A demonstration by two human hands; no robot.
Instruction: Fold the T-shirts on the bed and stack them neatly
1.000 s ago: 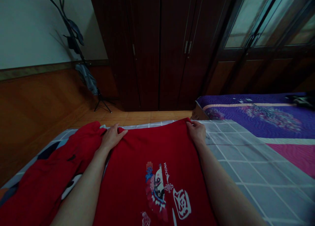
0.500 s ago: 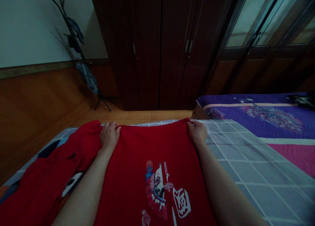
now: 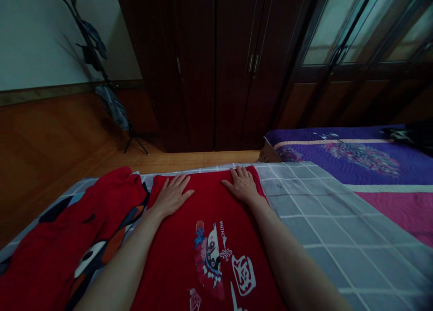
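Note:
A red T-shirt (image 3: 179, 243) with a fan-shaped print and the word CHINA lies spread on the grey checked bedsheet (image 3: 321, 220). My left hand (image 3: 172, 194) rests flat on its far left part, fingers apart. On the far right part lies my right hand (image 3: 242, 184), palm down with the fingers spread. To the left of my left arm is a crumpled red garment (image 3: 67, 239); beside it a cloth with a cartoon eye (image 3: 89, 258) shows, partly behind my forearm. The near end of the T-shirt runs out of view.
Beyond the bed stands a dark wooden wardrobe (image 3: 198, 71). A coat stand (image 3: 89, 40) with hanging items is at the back left. On the right, a purple flowered bed cover (image 3: 324, 155) adjoins the checked sheet, with a dark item (image 3: 412, 136) lying on it.
Both hands have let go of the T-shirt's far edge and moved inward onto the fabric, lying flat. The far edge lies lower on the bed, and the view has shifted slightly right.

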